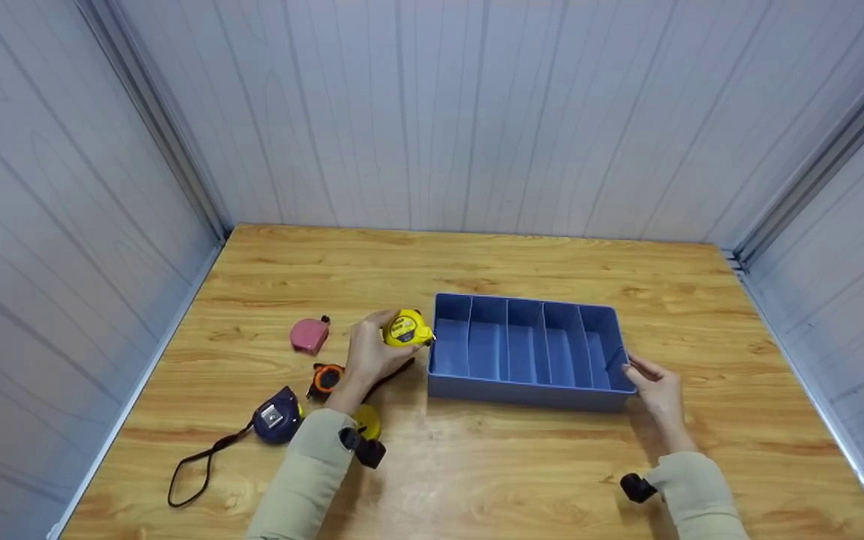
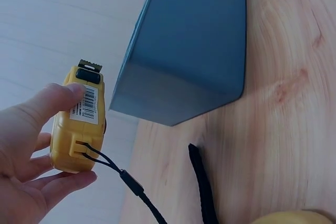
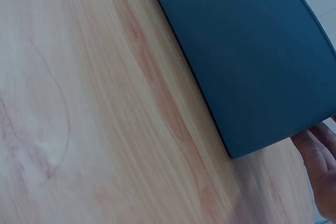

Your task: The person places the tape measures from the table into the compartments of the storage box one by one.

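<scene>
In the head view the left hand holds a yellow tape measure just left of a blue box with several compartments. The left wrist view has the left hand's thumb on the barcode side of the yellow tape measure, fingers behind it, a black cord hanging from its end. At the blue box's right end, the right hand grips the wall with its thumb at the rim. In the right wrist view, fingers of the right hand touch the blue box's end. The compartments look empty.
Left of the box on the wooden table lie a pink tape measure, an orange and black one, a dark blue one with a looped strap, and a yellow one partly behind the left wrist. Panel walls enclose the table.
</scene>
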### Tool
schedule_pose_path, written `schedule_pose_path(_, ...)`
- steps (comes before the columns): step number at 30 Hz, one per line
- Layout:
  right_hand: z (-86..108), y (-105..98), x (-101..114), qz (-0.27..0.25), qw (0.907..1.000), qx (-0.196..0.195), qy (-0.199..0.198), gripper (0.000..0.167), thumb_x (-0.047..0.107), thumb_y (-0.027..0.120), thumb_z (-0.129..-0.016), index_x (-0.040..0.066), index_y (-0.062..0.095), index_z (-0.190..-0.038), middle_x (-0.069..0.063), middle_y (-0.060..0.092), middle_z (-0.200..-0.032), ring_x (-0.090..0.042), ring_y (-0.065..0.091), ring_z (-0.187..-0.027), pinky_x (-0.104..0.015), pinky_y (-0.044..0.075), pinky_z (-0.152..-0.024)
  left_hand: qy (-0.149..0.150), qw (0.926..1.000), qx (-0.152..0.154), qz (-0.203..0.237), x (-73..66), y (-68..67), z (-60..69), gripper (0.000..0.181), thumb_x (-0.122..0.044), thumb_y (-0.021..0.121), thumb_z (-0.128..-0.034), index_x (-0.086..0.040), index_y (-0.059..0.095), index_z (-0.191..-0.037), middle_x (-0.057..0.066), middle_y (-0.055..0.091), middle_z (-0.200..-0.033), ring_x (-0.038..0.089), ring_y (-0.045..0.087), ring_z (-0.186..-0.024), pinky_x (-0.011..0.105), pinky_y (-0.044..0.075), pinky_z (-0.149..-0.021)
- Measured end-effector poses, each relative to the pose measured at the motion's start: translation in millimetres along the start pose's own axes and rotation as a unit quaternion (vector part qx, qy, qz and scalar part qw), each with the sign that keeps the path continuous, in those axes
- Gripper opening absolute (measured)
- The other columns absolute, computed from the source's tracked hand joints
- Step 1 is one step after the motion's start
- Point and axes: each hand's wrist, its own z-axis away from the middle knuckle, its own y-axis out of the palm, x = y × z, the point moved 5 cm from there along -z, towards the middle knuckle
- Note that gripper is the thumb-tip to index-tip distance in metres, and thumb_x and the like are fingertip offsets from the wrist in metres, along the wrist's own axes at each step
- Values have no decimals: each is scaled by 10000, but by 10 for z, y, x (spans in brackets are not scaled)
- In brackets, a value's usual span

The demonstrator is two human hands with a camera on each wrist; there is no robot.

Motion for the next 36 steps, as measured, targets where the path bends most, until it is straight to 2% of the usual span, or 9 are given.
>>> schedule_pose_path(3, 0, 2, -6, -35, 10000, -16, -7, 255, 77, 702, -736, 55, 689, -990, 185, 637, -753, 32, 596, -727, -107, 457, -645, 213, 9997, 39, -61, -57, 15, 2, 613, -147, 826, -577, 60, 594, -1106, 190, 592, -1073, 284, 552, -999, 345, 456, -835)
schedule_pose_path(16, 19, -2, 5, -159, 9998, 66, 93, 277, 115, 711, -741, 51, 683, -1009, 197, 633, -748, 29, 601, -726, -116, 468, -621, 653, 9975, 238, -138, -190, 101, -11, 610, -103, 819, -571, 57, 590, -1113, 194, 580, -1091, 307, 532, -1022, 371, 433, -865)
schedule_pose_path(27, 20, -12, 4, -21, 9999, 13, 145, 338, 119, 704, -749, -23, 643, -1049, 181, 630, -764, 40, 591, -726, -108, 460, -634, 331, 9967, 642, -378, -254, 225, -58, 609, -115, 806, -607, 13, 576, -1156, 173, 545, -1154, 293, 498, -1066, 363, 412, -894)
schedule_pose_path(36, 33, -2, 13, -182, 9998, 79, 82, 293, 97, 702, -745, 17, 666, -1025, 199, 630, -751, 31, 598, -727, -115, 465, -643, 177, 9931, 931, -695, -319, 316, -115, 639, -63, 804, -599, -1, 557, -1185, 161, 517, -1204, 296, 474, -1100, 346, 391, -923)
